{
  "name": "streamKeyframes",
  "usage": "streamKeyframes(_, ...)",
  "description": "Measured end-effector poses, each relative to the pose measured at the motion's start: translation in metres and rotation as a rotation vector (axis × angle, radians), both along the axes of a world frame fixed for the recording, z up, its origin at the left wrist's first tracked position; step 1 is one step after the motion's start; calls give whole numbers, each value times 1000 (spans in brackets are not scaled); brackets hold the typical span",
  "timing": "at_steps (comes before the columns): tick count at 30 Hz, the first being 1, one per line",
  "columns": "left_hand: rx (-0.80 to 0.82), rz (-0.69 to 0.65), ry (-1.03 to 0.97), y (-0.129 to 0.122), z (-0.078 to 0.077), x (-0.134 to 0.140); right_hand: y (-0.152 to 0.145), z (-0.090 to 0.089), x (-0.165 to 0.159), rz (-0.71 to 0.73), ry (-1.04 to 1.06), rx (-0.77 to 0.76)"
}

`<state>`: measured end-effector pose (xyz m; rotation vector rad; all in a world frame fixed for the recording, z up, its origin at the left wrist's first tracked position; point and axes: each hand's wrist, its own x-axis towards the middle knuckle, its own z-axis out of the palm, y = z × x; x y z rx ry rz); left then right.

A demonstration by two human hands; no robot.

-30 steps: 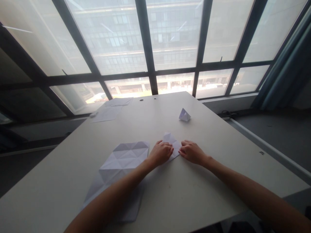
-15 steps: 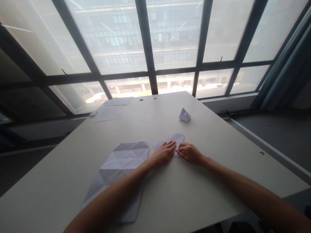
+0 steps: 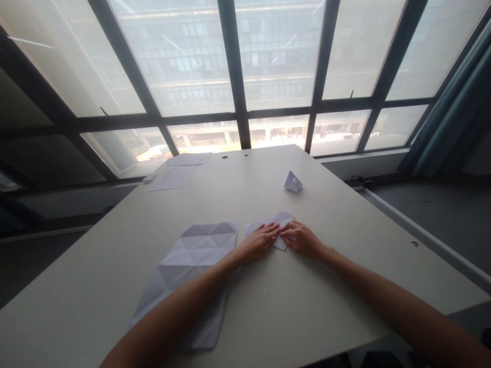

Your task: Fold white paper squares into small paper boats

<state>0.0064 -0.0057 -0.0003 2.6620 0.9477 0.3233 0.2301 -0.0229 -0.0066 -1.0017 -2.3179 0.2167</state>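
"In the head view, where is the folded paper point(image 3: 284, 217)?"

"On the desk point(image 3: 307, 312) before me, partly covered by my left hand point(image 3: 261, 240), which lies flat on it, fingers stretched out."

"And your right hand point(image 3: 302, 239)?"

"Its fingers are bent at the paper's right side; I can't tell whether they pinch it."

"What's around?"

"A creased sheet point(image 3: 197, 249) lies to the left, partly hidden by my left forearm point(image 3: 184, 306); a small paper pyramid point(image 3: 293, 182) stands farther off, and loose sheets point(image 3: 169, 180) lie at the far left."
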Motion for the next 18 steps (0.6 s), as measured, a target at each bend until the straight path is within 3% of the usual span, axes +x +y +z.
streamKeyframes(11,-299,17,-225,13,11,-4,-7,11,-5,14,-88,16)
streamKeyframes(18,-329,38,-267,10,16,-3,-7,10,-5,1,-98,22)
